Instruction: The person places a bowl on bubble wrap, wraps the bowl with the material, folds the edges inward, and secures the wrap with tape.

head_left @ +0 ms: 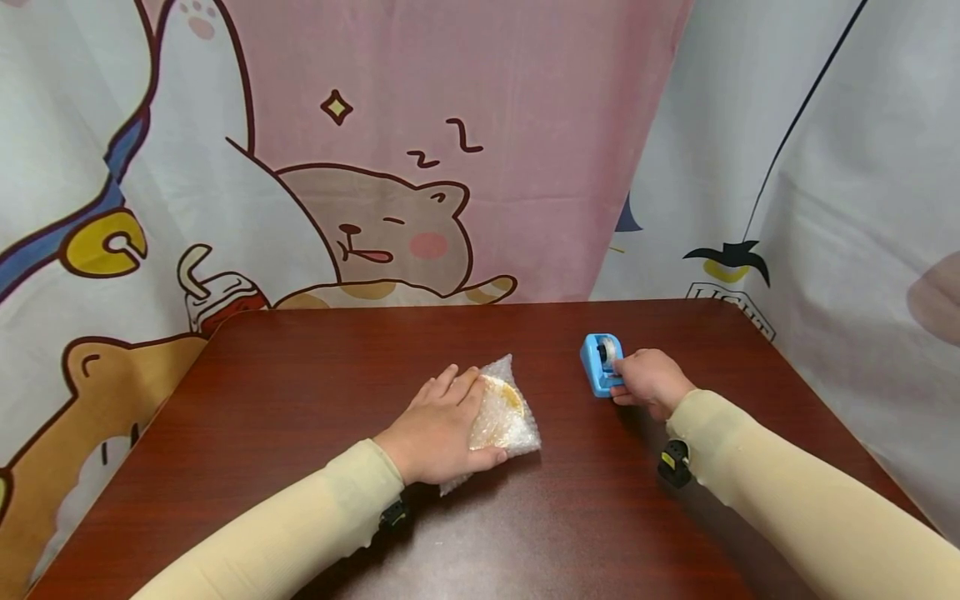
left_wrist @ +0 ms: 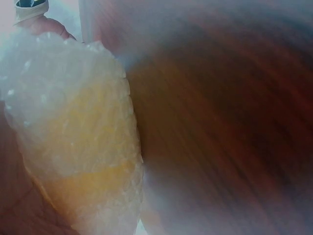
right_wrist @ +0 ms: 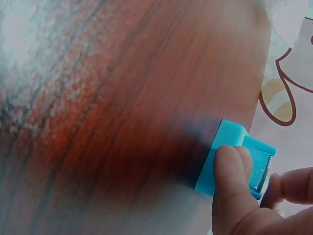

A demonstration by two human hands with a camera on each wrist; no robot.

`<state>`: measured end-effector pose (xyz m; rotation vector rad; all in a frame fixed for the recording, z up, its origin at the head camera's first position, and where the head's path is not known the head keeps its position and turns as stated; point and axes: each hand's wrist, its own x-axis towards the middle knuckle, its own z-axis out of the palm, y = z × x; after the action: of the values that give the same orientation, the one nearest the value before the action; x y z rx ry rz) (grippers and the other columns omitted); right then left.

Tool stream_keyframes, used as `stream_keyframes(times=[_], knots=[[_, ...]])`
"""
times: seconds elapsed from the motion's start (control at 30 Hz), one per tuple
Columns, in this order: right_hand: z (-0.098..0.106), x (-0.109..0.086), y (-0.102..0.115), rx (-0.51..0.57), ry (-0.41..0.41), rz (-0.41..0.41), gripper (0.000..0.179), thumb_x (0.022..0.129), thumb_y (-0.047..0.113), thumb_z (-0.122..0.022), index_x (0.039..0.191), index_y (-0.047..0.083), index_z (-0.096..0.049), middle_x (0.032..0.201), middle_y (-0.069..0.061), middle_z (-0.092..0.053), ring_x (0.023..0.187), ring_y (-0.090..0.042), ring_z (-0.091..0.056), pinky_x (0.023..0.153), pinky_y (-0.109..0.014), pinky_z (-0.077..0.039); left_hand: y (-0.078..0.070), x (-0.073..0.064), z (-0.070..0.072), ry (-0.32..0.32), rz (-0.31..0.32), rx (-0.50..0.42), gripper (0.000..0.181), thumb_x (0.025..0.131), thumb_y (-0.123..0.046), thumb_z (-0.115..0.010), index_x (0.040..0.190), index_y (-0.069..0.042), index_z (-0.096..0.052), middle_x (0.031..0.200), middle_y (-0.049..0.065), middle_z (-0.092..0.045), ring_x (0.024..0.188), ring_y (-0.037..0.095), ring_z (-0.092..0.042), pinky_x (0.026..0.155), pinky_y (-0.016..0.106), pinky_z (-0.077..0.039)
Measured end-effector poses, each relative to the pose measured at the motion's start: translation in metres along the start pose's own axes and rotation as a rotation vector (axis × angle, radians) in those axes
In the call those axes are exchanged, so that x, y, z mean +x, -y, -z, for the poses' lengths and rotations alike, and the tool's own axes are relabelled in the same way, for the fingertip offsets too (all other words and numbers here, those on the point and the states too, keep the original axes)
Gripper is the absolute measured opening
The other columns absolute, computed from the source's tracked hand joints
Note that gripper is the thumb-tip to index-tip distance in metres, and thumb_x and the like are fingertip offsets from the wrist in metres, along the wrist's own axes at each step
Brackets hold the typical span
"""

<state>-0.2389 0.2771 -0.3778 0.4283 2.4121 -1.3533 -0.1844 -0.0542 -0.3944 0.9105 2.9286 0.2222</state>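
Observation:
A bubble-wrapped package [head_left: 504, 417] with something round and yellow-rimmed inside lies on the table; the left wrist view shows the yellow through the bubble wrap [left_wrist: 98, 127]. My left hand [head_left: 442, 425] rests on its left part with fingers straight and the thumb along the near edge, hiding that side. To the right, a blue tape dispenser [head_left: 597, 367] holds a roll of clear tape. My right hand [head_left: 651, 382] grips its right end. In the right wrist view the thumb [right_wrist: 230, 171] lies on the dispenser's side, and another finger bends close to the serrated cutter [right_wrist: 267, 172].
Both things are on a dark red-brown wooden table [head_left: 300, 367]. Behind its far edge hangs a curtain [head_left: 555, 125] printed with cartoon animals, and a pale curtain [head_left: 847, 208] borders the right side. Bare tabletop separates the package from the dispenser.

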Motion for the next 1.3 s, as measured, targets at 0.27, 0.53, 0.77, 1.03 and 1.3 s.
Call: stream_keyframes(times=[0.27, 0.53, 0.77, 1.03, 1.3], knots=[[0.0004, -0.0014, 0.0003, -0.015, 0.001, 0.003, 0.055, 0.109, 0.019, -0.042, 0.149, -0.018, -0.03, 0.118, -0.027, -0.051, 0.09, -0.022, -0.066, 0.089, -0.036, -0.064, 0.0001, 0.0003, 0.0004, -0.004, 0.0, 0.001, 0.106, 0.093, -0.076, -0.055, 0.165, -0.002, -0.03, 0.174, 0.015, -0.025, 0.161, 0.043, -0.022, 0.131, 0.054, -0.021], [0.002, -0.003, -0.001, -0.005, 0.017, 0.012, 0.045, 0.109, 0.021, -0.041, 0.137, -0.014, -0.04, 0.124, -0.029, -0.052, 0.1, -0.027, -0.069, 0.097, -0.042, -0.061, 0.0003, 0.0004, -0.0002, -0.002, 0.0, 0.005, 0.106, 0.093, -0.077, -0.054, 0.165, -0.003, -0.029, 0.174, 0.015, -0.025, 0.161, 0.042, -0.022, 0.132, 0.054, -0.02], [0.0031, -0.0027, -0.0029, 0.024, 0.038, 0.033, 0.031, 0.108, 0.02, -0.04, 0.119, -0.009, -0.044, 0.127, -0.031, -0.049, 0.111, -0.034, -0.068, 0.101, -0.047, -0.059, -0.0001, 0.0004, 0.0001, -0.006, -0.001, 0.003, 0.107, 0.093, -0.077, -0.054, 0.165, -0.002, -0.029, 0.174, 0.015, -0.026, 0.161, 0.043, -0.022, 0.131, 0.055, -0.021], [0.0014, -0.0035, -0.0042, 0.003, 0.037, 0.038, 0.034, 0.109, 0.022, -0.04, 0.121, -0.01, -0.046, 0.136, -0.034, -0.049, 0.119, -0.04, -0.067, 0.105, -0.049, -0.055, -0.0005, 0.001, -0.0001, -0.001, 0.001, 0.004, 0.106, 0.093, -0.075, -0.055, 0.165, -0.002, -0.029, 0.174, 0.015, -0.026, 0.16, 0.044, -0.023, 0.131, 0.054, -0.022], [0.0018, -0.0067, -0.0045, -0.019, 0.047, 0.055, 0.049, 0.108, 0.023, -0.041, 0.139, -0.016, -0.043, 0.141, -0.037, -0.052, 0.12, -0.04, -0.067, 0.107, -0.051, -0.053, -0.0011, 0.0009, 0.0001, -0.002, 0.0, 0.005, 0.105, 0.094, -0.075, -0.055, 0.165, -0.002, -0.03, 0.174, 0.016, -0.027, 0.16, 0.043, -0.023, 0.131, 0.054, -0.022]])
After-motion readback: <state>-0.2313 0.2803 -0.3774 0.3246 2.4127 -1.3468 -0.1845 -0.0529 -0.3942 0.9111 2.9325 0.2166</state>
